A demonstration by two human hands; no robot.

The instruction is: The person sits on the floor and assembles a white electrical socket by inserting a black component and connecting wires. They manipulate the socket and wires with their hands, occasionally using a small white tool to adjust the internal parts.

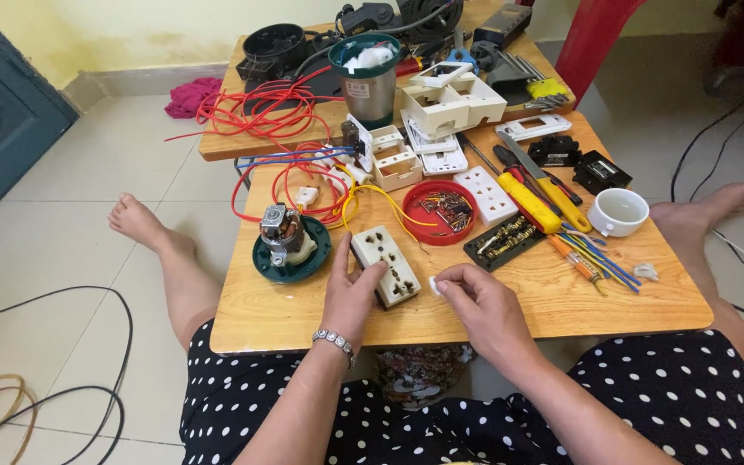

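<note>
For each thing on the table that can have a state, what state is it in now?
Left hand: resting on the socket strip, holding it.
Right hand: fingers pinching a small white piece.
Socket strip: lying flat, face up.
Red lid: upturned, holding small parts.
White cup: upright, looks empty.
Motor: upright on the green base.
Metal tumbler: upright, white cloth inside.

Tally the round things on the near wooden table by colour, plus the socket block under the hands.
Red round tray: 1
White cup: 1
Green round base with motor: 1
Cream socket block, held by the left hand, with the right hand beside it pinching a small white piece: 1
Total: 4
</note>
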